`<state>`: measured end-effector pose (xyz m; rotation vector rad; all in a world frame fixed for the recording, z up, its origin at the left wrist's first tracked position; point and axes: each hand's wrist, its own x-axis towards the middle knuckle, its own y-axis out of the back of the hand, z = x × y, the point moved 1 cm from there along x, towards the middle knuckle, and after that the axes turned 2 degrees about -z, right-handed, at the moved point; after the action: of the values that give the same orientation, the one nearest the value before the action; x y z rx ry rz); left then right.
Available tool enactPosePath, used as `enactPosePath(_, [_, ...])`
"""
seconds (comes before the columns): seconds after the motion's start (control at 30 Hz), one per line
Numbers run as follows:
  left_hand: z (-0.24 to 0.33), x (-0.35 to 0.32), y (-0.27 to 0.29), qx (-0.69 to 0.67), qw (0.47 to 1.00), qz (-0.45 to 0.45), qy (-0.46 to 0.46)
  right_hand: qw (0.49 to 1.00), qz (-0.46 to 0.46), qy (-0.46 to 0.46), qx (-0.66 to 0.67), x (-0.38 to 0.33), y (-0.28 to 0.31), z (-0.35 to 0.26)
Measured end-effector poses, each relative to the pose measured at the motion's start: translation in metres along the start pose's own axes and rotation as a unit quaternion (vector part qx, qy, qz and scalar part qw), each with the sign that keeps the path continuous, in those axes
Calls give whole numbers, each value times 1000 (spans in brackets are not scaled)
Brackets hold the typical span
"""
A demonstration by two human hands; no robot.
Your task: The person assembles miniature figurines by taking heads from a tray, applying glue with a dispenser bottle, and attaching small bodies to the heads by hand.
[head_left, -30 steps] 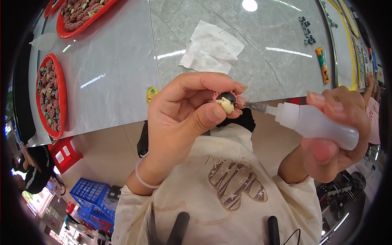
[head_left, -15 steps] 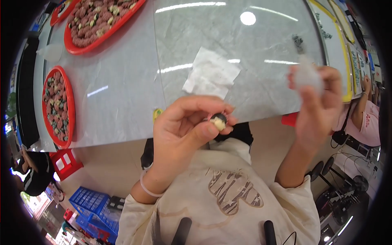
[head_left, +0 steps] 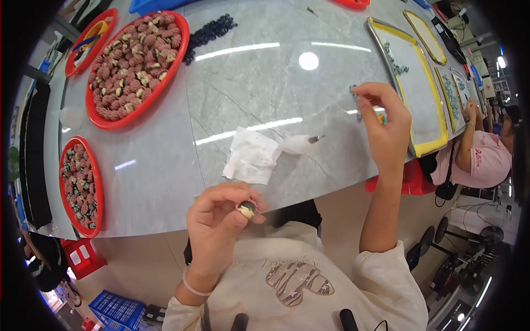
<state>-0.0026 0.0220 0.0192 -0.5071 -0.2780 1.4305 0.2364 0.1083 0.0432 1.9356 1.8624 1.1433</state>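
- Grey marbled tabletop [head_left: 248, 99] under bright strip reflections runs across a workroom, with pale flooring before its near edge.
- Close to the tabletop's near left corner stands a small red bowl [head_left: 99, 190] of ridged pink pieces mixed with dark and pale ones.
- Farther back along the left side, a larger red bowl [head_left: 183, 41] is heaped with pink and cream pieces; dark blue pieces [head_left: 212, 32] lie just beside its right rim.
- Over the near edge, the left hand [head_left: 212, 223] pinches a small figure [head_left: 247, 209], dark, cream and pink, between thumb and fingers.
- Just behind that hand, a crumpled white tissue [head_left: 251, 157] lies flat.
- At the tissue's right side lies a white squeeze bottle [head_left: 297, 144], its metal tip pointing right.
- Toward the tabletop's right edge, the right hand [head_left: 385, 124] is at some small grey-green pieces [head_left: 353, 88]; its thumb and forefinger are curved toward each other, but I cannot tell whether they grip one.
- Along the right edge sits a yellow-rimmed tray [head_left: 432, 147].
- Beyond it, a co-worker [head_left: 486, 160] wears a pink top.
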Motion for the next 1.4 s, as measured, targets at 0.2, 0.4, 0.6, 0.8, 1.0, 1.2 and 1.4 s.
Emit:
enactPosePath(0.2, [2,2,-8,-34,998,-44,19,959,58,-25,-277,15,-16,23])
enactPosePath(0.4, [9,-4,3,-32,999,-14,-12,971,103,1,-218,8,-11,-2])
enactPosePath(0.6, [10,-5,0,-38,999,-2,6,939,54,-100,324,-29,5,-32])
enactPosePath(0.8, [2,-4,-4,-66,997,-33,36,920,22,-95,380,-65,-5,-47])
enactPosePath(1.0, [-4,-4,-12,-60,995,-80,-10,901,-24,-100,421,-78,-27,-75])
enactPosePath(1.2, [-8,-9,-15,-80,993,-80,-16,934,-102,5,341,-73,-31,-77])
enactPosePath(1.4, [-12,-14,-16,8,999,-39,-31,939,-63,18,337,-81,-34,-78])
